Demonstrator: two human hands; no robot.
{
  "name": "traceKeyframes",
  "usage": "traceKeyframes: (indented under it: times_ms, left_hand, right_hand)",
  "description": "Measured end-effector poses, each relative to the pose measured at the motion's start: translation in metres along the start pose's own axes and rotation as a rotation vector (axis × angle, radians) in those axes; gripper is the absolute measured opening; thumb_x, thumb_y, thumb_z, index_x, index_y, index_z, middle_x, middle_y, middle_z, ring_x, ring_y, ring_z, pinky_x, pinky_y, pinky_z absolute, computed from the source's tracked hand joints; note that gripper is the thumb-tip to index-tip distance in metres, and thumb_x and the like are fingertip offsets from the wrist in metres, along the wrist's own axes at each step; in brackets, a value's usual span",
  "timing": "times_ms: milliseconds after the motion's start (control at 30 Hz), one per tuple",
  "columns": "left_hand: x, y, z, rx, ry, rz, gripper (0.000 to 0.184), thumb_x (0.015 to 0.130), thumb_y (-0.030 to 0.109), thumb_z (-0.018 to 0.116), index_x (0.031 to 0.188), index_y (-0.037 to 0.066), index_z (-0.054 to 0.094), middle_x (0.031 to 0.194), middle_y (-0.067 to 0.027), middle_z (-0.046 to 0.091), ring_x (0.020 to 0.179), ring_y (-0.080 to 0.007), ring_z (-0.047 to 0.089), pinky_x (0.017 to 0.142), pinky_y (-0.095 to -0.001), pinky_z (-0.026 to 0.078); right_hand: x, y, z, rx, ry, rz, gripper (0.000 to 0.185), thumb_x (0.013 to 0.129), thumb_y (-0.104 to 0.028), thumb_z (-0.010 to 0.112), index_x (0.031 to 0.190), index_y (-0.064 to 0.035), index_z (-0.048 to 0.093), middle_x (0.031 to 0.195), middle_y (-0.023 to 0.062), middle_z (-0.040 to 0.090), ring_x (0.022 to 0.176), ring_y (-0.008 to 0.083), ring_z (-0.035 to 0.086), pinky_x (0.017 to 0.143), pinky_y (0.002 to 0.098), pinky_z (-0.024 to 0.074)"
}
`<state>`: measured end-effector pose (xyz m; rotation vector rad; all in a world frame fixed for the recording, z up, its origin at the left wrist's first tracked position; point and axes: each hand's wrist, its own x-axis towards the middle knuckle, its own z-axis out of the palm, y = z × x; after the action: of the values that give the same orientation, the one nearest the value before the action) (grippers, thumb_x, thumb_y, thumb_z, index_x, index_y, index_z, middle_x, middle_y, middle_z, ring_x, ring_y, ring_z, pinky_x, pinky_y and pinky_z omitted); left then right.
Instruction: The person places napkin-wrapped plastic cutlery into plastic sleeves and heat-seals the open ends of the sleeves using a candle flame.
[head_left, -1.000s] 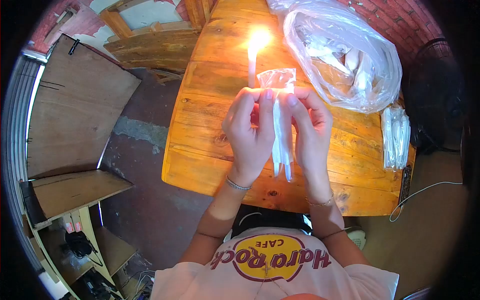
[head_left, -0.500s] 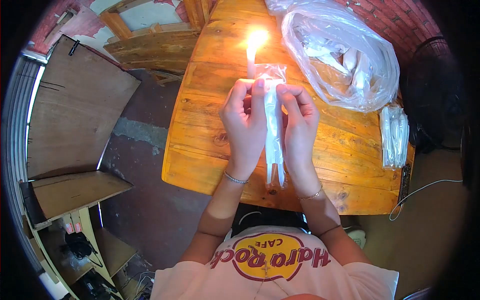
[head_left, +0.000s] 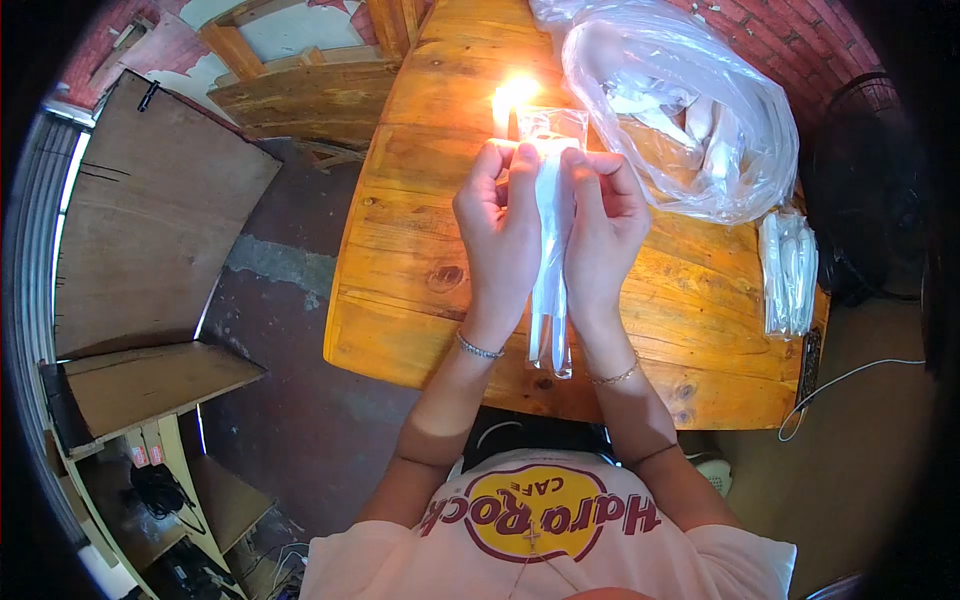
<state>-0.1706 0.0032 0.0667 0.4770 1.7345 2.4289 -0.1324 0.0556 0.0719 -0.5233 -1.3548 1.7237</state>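
Observation:
A narrow clear plastic packet point(head_left: 549, 255) with white, long-handled items inside is held upright between my hands over the table. My left hand point(head_left: 500, 225) pinches its left edge near the top, and my right hand point(head_left: 606, 225) pinches the right edge at the same height. The packet's open-looking top end stands above my fingertips, close beside the flame of a lit white candle point(head_left: 501, 118). Glare from the flame blurs the gap between packet and flame, so I cannot tell whether they touch. The candle's lower part is hidden behind my left fingers.
The wooden table point(head_left: 400, 300) bears a large clear plastic bag point(head_left: 750, 150) with white items at the back right. A stack of filled packets point(head_left: 789, 275) lies at the right edge. A dark fan point(head_left: 870, 190) stands right of the table, and a white cable point(head_left: 850, 378) hangs nearby.
Both hands first shifted left and up with the packet, then slightly right and further up. The packet's top is now beside the flame. Both hands have kept their pinch.

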Motion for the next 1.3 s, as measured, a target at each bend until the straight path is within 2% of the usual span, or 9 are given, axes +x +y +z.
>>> traceKeyframes:
  times_ms: [300,400,533,800,1200,1300]
  left_hand:
    - [0.008,0.004,0.002,0.246,0.046,0.030,0.024,0.091,0.015,0.050,0.070,0.003,0.050,0.063,0.0049,0.046,0.062,-0.0006,0.039,0.052,-0.0191,0.035]
    - [0.010,0.002,0.000,0.210,0.045,0.021,0.024,0.091,0.014,0.050,0.070,0.003,0.050,0.063,0.0048,0.046,0.061,-0.0009,0.039,0.051,-0.0194,0.035]
    - [0.012,0.000,-0.001,0.188,0.063,0.049,0.018,0.087,0.009,0.053,0.072,-0.002,0.052,0.058,-0.0025,0.050,0.051,-0.0043,0.047,0.044,-0.0238,0.038]
    - [0.013,0.001,0.000,0.226,0.086,0.087,0.017,0.086,0.008,0.051,0.072,-0.002,0.051,0.059,-0.0034,0.052,0.054,-0.0055,0.049,0.047,-0.0243,0.040]
    - [0.016,0.004,-0.006,0.227,0.106,0.108,0.019,0.087,0.010,0.052,0.071,-0.001,0.050,0.056,-0.0012,0.047,0.052,-0.0038,0.041,0.045,-0.0241,0.036]
    - [0.014,0.006,-0.010,0.258,0.085,0.049,0.018,0.088,0.011,0.049,0.074,0.000,0.054,0.065,0.0012,0.052,0.063,-0.0029,0.043,0.054,-0.0211,0.039]
  right_hand:
    - [0.004,0.011,0.002,0.046,0.042,0.021,0.008,0.085,-0.006,0.057,0.078,-0.0019,0.057,0.063,-0.0047,0.049,0.058,-0.0004,0.040,0.050,0.0161,0.0294]
    - [0.003,0.011,0.006,0.052,0.048,0.037,0.008,0.085,-0.006,0.057,0.078,-0.0021,0.057,0.061,-0.0057,0.048,0.057,-0.0006,0.038,0.048,0.0161,0.0282]
    - [0.004,0.014,0.006,0.055,0.050,0.050,0.008,0.085,-0.007,0.057,0.078,-0.0023,0.057,0.061,-0.0059,0.048,0.056,-0.0006,0.039,0.047,0.0163,0.0281]
    - [0.004,0.018,0.008,0.080,0.051,0.035,0.008,0.085,-0.006,0.056,0.079,-0.0008,0.056,0.065,-0.0040,0.050,0.059,0.0001,0.042,0.051,0.0159,0.0324]
    - [0.005,0.020,0.013,0.055,0.007,0.039,0.006,0.085,-0.004,0.055,0.081,0.0008,0.055,0.070,-0.0013,0.054,0.064,0.0019,0.046,0.057,0.0174,0.0381]
    - [0.004,0.020,0.015,0.073,0.004,0.044,0.007,0.085,-0.004,0.055,0.080,0.0006,0.055,0.070,-0.0012,0.054,0.064,0.0018,0.046,0.057,0.0175,0.0380]
